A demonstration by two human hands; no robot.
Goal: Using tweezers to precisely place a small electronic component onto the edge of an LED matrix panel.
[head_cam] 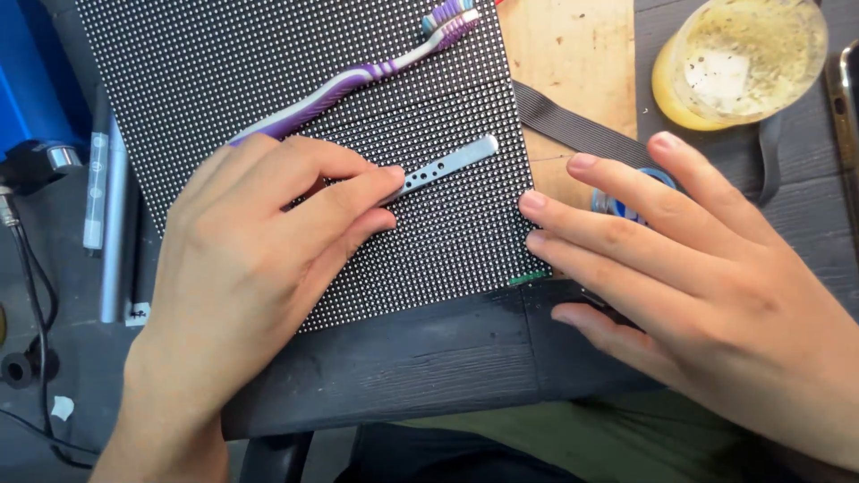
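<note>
A left hand (242, 259) pinches a perforated metal strip (447, 164) flat on a dotted LED panel (268, 63). The right hand (689, 268) lies released, fingertips steadying the panel's right edge. Dragged, the strip could scratch the dots.

Dark wooden bench top (429, 358), grain worn, front edge facing camera. Pale plywood board (573, 54) lying on bench at upper centre. Grey floor (72, 376) at left, black cable (36, 295) trailing across it. Blue surface (27, 72) at upper left corner. Light even, soft shadows.
</note>
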